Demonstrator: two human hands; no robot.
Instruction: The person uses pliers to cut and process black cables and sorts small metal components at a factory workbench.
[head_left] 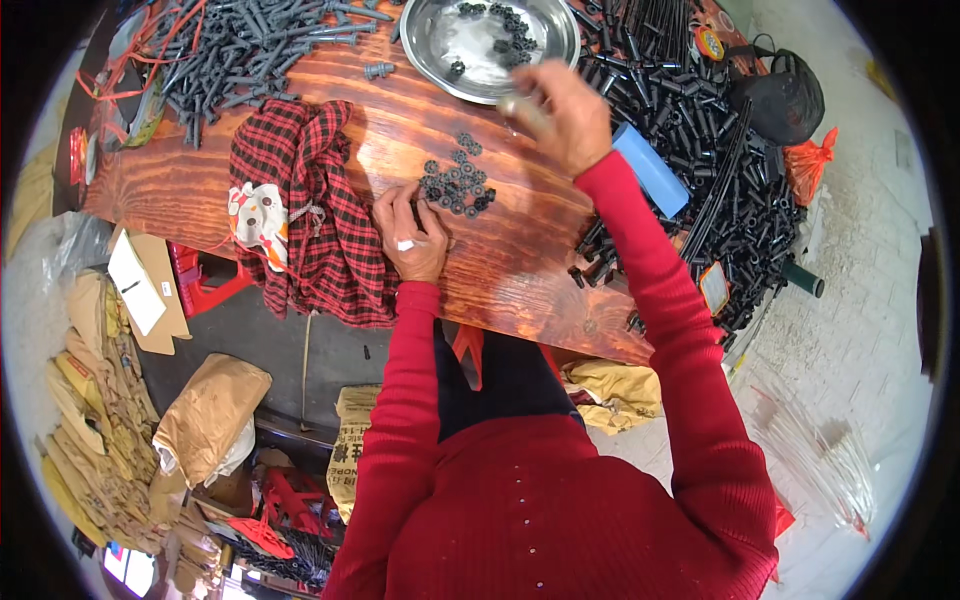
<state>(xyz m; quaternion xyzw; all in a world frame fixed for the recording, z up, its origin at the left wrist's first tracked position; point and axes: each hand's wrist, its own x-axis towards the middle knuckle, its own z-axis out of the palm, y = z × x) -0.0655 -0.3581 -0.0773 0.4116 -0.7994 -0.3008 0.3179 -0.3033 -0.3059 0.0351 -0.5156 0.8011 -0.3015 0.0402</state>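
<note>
Washers, small, dark and ring-shaped, lie in a loose cluster (pixel 458 187) on the reddish wooden tabletop (pixel 520 260), just beyond the fingertips of the left hand (pixel 410 235). That hand rests on the wood with its fingers curled loosely toward the cluster; whether they pinch a piece I cannot tell, as the knuckles hide the tips. The cluster has no long axis to speak of: it spreads as a rough patch, with a few strays trailing up toward the metal bowl (pixel 488 45). The left hand is clearly the nearer one. The right hand (pixel 560 115) is raised farther off, over the near rim of the bowl, its fingers closed around a small pale object that is too blurred to identify. More dark washers sit inside the bowl. To the left of the cluster lies a red plaid cloth (pixel 310 210), draped over the table edge. To the right a blue block (pixel 650 170) lies against a heap of black tubes (pixel 720 190), and a pile of grey rods (pixel 240 50) fills the far left corner.
</note>
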